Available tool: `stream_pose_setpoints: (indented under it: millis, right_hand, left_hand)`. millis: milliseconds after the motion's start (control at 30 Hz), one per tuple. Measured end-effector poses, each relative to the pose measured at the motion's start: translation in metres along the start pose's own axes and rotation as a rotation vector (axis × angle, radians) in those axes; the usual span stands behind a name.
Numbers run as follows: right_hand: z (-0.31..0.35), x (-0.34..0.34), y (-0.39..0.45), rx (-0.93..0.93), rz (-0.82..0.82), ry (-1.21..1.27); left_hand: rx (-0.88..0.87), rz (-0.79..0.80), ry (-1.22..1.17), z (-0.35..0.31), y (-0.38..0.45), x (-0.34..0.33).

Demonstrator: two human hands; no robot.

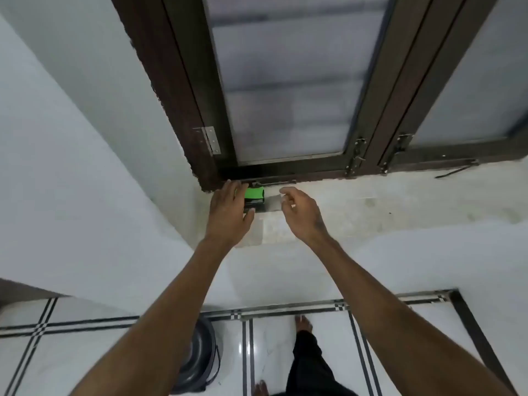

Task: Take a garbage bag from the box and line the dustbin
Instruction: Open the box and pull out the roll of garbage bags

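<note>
- The box (pixel 253 198), green on top with a dark lower part, is seen lying on the white window ledge (pixel 371 204), in the corner where the ledge meets the left wall and the dark window frame (pixel 183 110).
- The left hand (pixel 228 212) is laid over the left end of the box; its fingers are stretched along the far side and its thumb is pressed against the near edge, so that the box is gripped between them.
- The right hand (pixel 300 210) is held just to the right of the box, apart from it, with its fingers loosely curled and nothing held in them.
- A pale sheet (pixel 271 227) is seen flat on the ledge between the two hands and a little nearer than the box; what it is made of cannot be told.
- The dustbin (pixel 200 358), dark grey and round, is seen on the tiled floor (pixel 94 352) far below, under the left forearm and well apart from the box; whether it is lined cannot be told.
- A bare foot (pixel 304 322) and a dark trouser leg (pixel 308 364) are seen on the floor beneath the right forearm.
- Frosted glass panes (pixel 285 81) are seen beyond both hands, with a metal hinge (pixel 211 140) above the left hand.
</note>
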State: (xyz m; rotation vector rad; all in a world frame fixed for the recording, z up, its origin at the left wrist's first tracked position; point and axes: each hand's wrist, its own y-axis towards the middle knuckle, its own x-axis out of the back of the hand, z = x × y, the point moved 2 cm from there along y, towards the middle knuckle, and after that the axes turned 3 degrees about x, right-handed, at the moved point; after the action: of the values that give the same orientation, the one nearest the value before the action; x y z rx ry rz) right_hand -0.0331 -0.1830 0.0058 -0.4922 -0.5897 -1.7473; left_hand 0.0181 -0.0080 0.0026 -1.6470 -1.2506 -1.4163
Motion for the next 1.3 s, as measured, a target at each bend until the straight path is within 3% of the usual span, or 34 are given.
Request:
stream_pose_setpoints:
  millis: [133, 400, 533, 700, 833, 1033, 1300]
  right_hand:
    - [-0.019, -0.012, 0.025, -0.107, 0.102, 0.133]
    - [-0.043, -0.019, 0.057, -0.179, 0.245, 0.288]
    - [-0.043, -0.018, 0.06, -0.219, 0.333, 0.41]
    - [-0.047, -0.007, 0.049, -0.399, 0.377, 0.772]
    - [-0.045, 0.006, 0.041, -0.429, 0.363, 0.853]
    - [-0.044, 0.021, 0.028, -0.388, 0.292, 0.778]
    - [-0.045, 0.033, 0.022, -0.377, 0.167, 0.725]
  left_hand:
    - [0.079, 0.059, 0.044, 0.002, 0.016, -0.018]
    - [0.159, 0.027, 0.024, -0.002, 0.021, -0.018]
    - [0.134, 0.025, 0.035, -0.008, 0.021, -0.015]
    - [0.048, -0.047, 0.116, -0.019, 0.023, -0.003]
    - [0.008, -0.053, 0.158, -0.036, 0.024, 0.007]
    - [-0.026, -0.07, 0.167, -0.048, 0.024, 0.016]
    - [-0.047, 0.051, 0.186, -0.068, 0.026, 0.017]
